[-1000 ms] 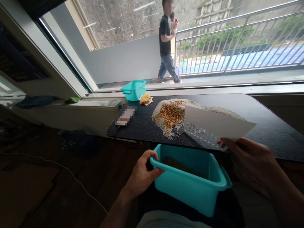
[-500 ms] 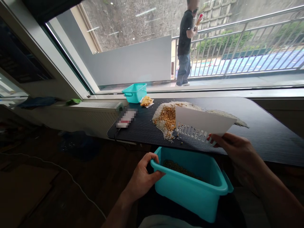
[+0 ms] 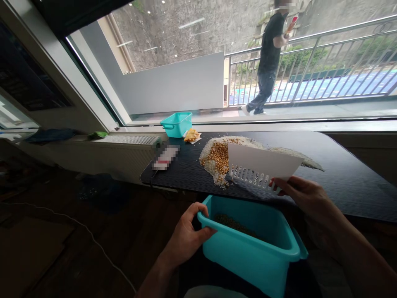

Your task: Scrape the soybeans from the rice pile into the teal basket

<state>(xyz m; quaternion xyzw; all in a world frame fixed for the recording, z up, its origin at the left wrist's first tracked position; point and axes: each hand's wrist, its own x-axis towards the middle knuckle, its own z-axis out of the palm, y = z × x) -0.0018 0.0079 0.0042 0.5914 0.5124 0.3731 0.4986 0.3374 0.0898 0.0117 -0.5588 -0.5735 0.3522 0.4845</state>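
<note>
My left hand grips the left rim of a turquoise plastic bin, thumb outside and fingers over the edge. Dark greenish grains lie on the bin's floor. In my right hand is a white slotted plastic panel, pinched at its lower right corner and held tilted above the table's front edge. Behind and left of the panel, golden beans lie heaped among white rice-like grains. The panel hides part of this pile.
On the dark table, a smaller turquoise basket stands at the back left beside a crumpled yellow item. A blurred-out flat object lies at the left edge. Greyish grains spread rightward. Outside the window walks a person.
The panel in my right hand has shifted slightly left and down. My left hand keeps its hold on the bin's rim. Outside, the person has walked to the right.
</note>
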